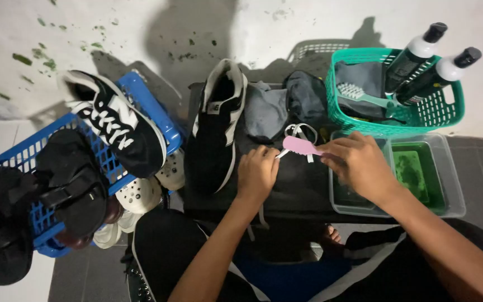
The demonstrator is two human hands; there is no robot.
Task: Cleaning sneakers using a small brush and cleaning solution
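Both forearms and hands point(308, 170) are left bare; dark trousers with a white side stripe are worn.

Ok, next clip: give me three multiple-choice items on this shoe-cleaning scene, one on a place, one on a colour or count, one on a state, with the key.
1. Where does the black-and-white sneaker nearest the hands lie?
A. on the dark cloth-covered stand
B. in the green basket
C. in the clear tub

2. How many dark bottles with white collars stand in the green basket?
A. one
B. two
C. four

3. What is the right hand doing?
A. resting flat and empty
B. gripping a bottle
C. holding a pink brush

Key:
1 A: the sneaker rests on the stand, left of the left hand.
2 B: two bottles lean side by side in the basket's right corner.
3 C: its fingers close on the pink brush, beside the clear tub of green liquid.
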